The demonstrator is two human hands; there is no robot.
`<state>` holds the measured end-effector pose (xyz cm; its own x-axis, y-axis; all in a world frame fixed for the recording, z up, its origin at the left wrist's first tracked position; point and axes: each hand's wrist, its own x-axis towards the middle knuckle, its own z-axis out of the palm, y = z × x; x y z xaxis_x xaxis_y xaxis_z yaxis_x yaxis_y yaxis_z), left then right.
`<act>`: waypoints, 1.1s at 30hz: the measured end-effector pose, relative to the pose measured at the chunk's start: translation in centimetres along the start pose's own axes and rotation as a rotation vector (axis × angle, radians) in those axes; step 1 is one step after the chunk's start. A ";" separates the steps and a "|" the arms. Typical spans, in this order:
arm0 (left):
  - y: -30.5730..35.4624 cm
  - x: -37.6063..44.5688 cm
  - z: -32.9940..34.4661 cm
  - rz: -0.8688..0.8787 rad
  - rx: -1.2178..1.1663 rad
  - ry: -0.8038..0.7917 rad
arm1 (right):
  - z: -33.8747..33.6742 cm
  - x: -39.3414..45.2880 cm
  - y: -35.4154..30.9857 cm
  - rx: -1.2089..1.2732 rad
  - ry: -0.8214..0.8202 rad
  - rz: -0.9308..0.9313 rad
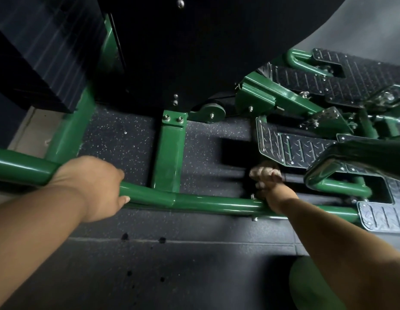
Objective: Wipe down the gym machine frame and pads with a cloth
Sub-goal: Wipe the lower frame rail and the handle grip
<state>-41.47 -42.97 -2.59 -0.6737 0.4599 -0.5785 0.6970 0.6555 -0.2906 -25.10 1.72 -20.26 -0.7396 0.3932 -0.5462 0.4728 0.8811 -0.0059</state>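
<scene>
The gym machine has a glossy green frame, and its low horizontal tube (pixel 205 203) runs across the middle of the view. My left hand (pixel 94 184) grips that tube at the left, fingers wrapped over the top and thumb underneath. My right hand (pixel 267 180) reaches over the tube further right and hangs just behind it, fingers curled into a fist. A small dark bunch of cloth (pixel 269 164) shows at the knuckles, blurred and mostly hidden. A black pad edge (pixel 362 157) with a chrome rim juts in from the right.
A short green cross member (pixel 170 153) joins the tube to the black shroud (pixel 194 52). The weight stack (pixel 38 52) stands at upper left. Black diamond-plate footplates (pixel 306 151) lie to the right. Speckled rubber floor (pixel 172 265) is in front. A green rounded shape (pixel 310 287) sits at bottom right.
</scene>
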 end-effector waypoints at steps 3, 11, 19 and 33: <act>0.0 0.0 0.1 -0.003 -0.017 0.005 | -0.4 -2.2 1.2 -0.020 -0.037 0.022; 0.2 -0.6 -0.5 -0.019 0.004 -0.013 | 0.2 -6.1 2.7 -0.017 0.139 -0.113; 0.6 -0.5 -1.4 -0.056 -0.036 -0.114 | -0.7 -7.8 6.2 -0.110 -0.022 0.014; 1.7 -1.1 -1.9 -0.093 0.001 -0.148 | -2.5 -7.3 3.3 -0.201 -0.228 0.087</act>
<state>-40.01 -41.19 -0.99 -0.6915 0.3044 -0.6551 0.6339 0.6906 -0.3482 -19.29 2.41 -14.21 -0.5633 0.4206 -0.7112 0.4089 0.8899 0.2024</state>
